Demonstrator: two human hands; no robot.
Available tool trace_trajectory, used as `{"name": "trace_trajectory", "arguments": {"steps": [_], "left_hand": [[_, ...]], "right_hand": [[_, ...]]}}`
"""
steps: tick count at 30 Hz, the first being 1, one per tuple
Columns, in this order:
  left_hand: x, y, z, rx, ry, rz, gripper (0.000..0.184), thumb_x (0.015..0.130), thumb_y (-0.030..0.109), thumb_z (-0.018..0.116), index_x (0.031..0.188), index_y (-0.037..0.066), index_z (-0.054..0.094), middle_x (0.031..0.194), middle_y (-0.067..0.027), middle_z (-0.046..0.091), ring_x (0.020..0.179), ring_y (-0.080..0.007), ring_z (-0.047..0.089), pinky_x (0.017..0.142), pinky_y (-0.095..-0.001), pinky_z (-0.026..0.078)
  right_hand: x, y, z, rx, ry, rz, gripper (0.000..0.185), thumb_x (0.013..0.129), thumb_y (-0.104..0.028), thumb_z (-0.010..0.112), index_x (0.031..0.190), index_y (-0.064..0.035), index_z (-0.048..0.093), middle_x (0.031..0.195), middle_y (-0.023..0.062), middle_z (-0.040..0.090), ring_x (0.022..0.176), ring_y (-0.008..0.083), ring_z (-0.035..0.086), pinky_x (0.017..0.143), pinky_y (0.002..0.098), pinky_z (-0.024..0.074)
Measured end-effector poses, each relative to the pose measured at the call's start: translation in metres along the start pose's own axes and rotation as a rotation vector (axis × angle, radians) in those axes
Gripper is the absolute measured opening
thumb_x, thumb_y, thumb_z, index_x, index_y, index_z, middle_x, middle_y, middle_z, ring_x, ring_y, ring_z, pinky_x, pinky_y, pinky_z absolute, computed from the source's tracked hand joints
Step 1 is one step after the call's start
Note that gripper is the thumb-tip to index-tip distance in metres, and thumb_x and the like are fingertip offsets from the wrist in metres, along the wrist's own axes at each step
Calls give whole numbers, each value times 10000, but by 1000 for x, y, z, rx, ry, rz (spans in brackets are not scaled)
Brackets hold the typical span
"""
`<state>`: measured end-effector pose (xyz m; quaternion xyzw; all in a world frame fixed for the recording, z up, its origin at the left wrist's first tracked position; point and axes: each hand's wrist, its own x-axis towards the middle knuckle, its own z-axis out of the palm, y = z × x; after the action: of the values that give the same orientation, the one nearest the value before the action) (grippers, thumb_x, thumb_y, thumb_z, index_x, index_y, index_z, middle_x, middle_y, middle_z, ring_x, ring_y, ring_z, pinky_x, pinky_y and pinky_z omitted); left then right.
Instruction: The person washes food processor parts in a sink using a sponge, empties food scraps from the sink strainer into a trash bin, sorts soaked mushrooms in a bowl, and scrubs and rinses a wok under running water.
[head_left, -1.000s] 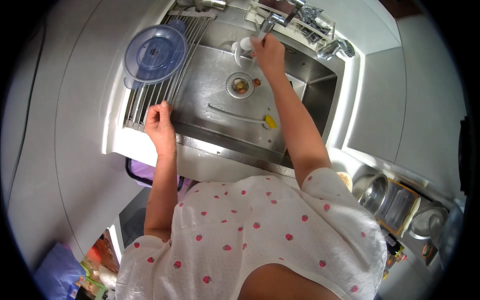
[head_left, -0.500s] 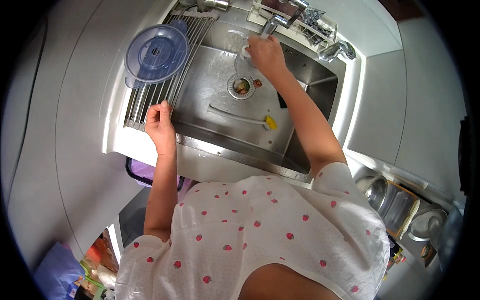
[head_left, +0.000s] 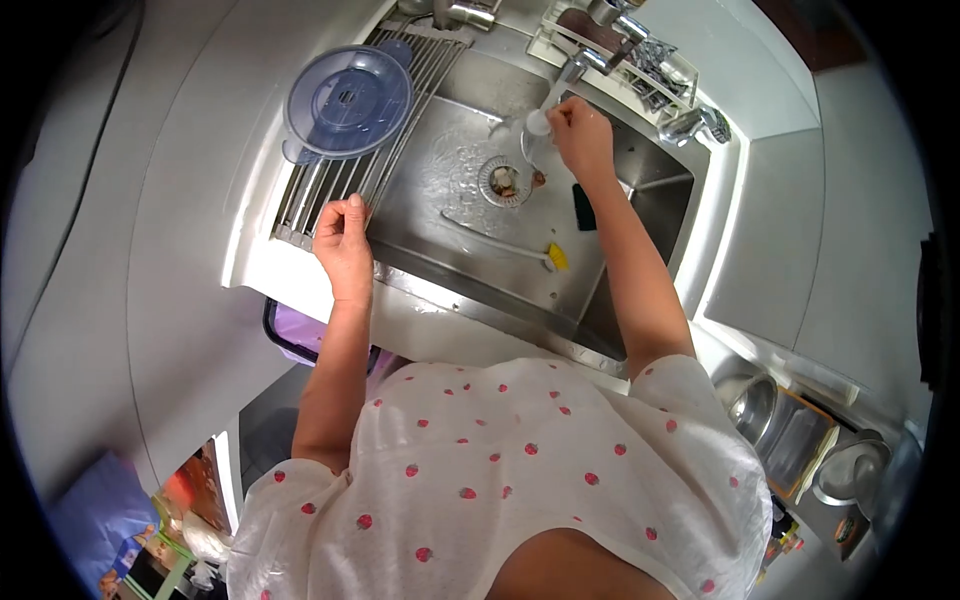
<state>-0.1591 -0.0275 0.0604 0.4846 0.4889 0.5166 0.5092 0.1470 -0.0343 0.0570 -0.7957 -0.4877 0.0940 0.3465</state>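
Observation:
In the head view my right hand is closed at the fingertips on a small clear, whitish rounded piece. Water from the faucet runs down onto it, and its exact kind is hard to make out. My left hand, its fingers curled in with nothing visible in them, is by the near end of the roll-up drying rack. On that rack lies a translucent blue lid. Below my right hand is the sink drain with food scraps in its strainer.
A white-handled brush with yellow bristles lies on the sink floor. A dark green pad sits to the right of the drain. Behind the faucet is a white caddy. Metal bowls stand at the lower right.
Water now streams from the faucet and spreads over the sink floor. My right hand has come slightly nearer with the clear piece. The whole view has shifted a little.

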Motion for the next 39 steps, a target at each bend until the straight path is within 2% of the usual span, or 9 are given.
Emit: {"name": "trace_trajectory", "arguments": {"steps": [4,6,10,12,16,23,30,33,39], "left_hand": [[1,5,-4,78,35,2,223,839,221,563,714,38,534,692,-12,535,677,-85,476,675,-215,379],[2,5,-8,-4,50,-14,220,842,219,558,727,32,541,691,-17,536,680,-85,477,677,-214,377],[3,11,-15,11,99,12,204,845,180,554,699,40,519,686,3,520,658,-57,446,633,-192,362],[3,9,-18,3,117,12,228,840,215,561,696,43,517,679,-19,535,657,-82,469,666,-213,371],[1,5,-23,4,128,9,211,842,201,559,699,51,516,680,-14,531,663,-82,469,665,-213,373],[0,9,-31,-47,140,3,201,845,164,554,706,29,500,686,1,504,652,-66,440,626,-198,370],[1,5,-45,-34,199,-4,202,841,164,559,698,29,514,675,11,504,641,-59,426,617,-194,357],[1,4,-48,-64,229,6,203,839,170,561,699,29,520,675,12,509,645,-58,426,619,-194,355],[2,2,-50,-51,234,-5,198,840,166,561,703,28,523,677,10,509,652,-58,429,622,-194,355]], "right_hand": [[-5,-13,6,153,-67,-20,168,726,-170,603,737,-9,555,645,167,576,637,323,574,578,378,443],[-5,-25,6,83,-49,-43,139,771,-136,567,778,3,561,592,88,583,521,152,580,511,266,447],[1,-54,5,33,-40,-96,126,769,-122,574,782,3,563,594,67,584,524,122,573,508,247,445],[9,-68,7,326,-33,-4,148,739,-153,593,771,-11,567,643,168,571,621,301,581,565,341,450],[30,-113,18,555,34,2,133,732,-132,592,754,-4,559,658,165,573,626,295,580,568,337,449],[93,-158,60,136,285,-606,117,713,-81,584,719,16,519,685,197,560,669,363,549,623,428,425],[138,-177,97,7,194,-537,150,707,-121,590,710,18,533,680,207,566,686,366,567,624,442,439],[144,-184,96,-160,55,-386,154,707,-147,578,763,-4,595,762,214,595,744,364,585,666,426,466],[157,-186,101,-198,0,-365,142,713,-141,570,774,-19,612,814,216,597,799,367,581,713,435,462]]}}
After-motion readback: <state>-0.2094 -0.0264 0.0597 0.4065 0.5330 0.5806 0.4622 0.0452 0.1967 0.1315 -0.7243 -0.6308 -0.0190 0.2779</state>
